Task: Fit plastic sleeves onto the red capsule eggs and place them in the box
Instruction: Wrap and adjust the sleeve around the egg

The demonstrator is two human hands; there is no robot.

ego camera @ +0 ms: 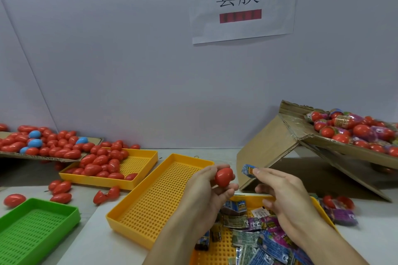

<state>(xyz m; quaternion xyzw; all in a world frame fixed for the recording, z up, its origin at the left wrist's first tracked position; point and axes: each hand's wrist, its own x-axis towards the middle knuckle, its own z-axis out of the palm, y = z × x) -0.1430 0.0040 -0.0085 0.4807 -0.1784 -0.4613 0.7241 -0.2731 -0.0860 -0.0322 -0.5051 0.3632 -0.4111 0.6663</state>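
1. Head view: left hand [206, 187] gripping red capsule egg [224, 176] at fingertips; right hand [282, 191] pinching blue plastic sleeve [248, 170], just beside egg, not yet fitted.
2. Risk: sleeve likely flattened; misaligned opening could snag, or smooth egg could slip.
3. Surroundings: cardboard box [305, 135] of sleeved eggs at right, open flap [265, 155] between hands and box; empty yellow tray [163, 191] below left hand; spare sleeves [258, 241] beneath.

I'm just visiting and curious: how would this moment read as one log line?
left hand: holds red egg | right hand: pinches plastic sleeve | sleeve: not yet on egg | box: holds sleeved eggs
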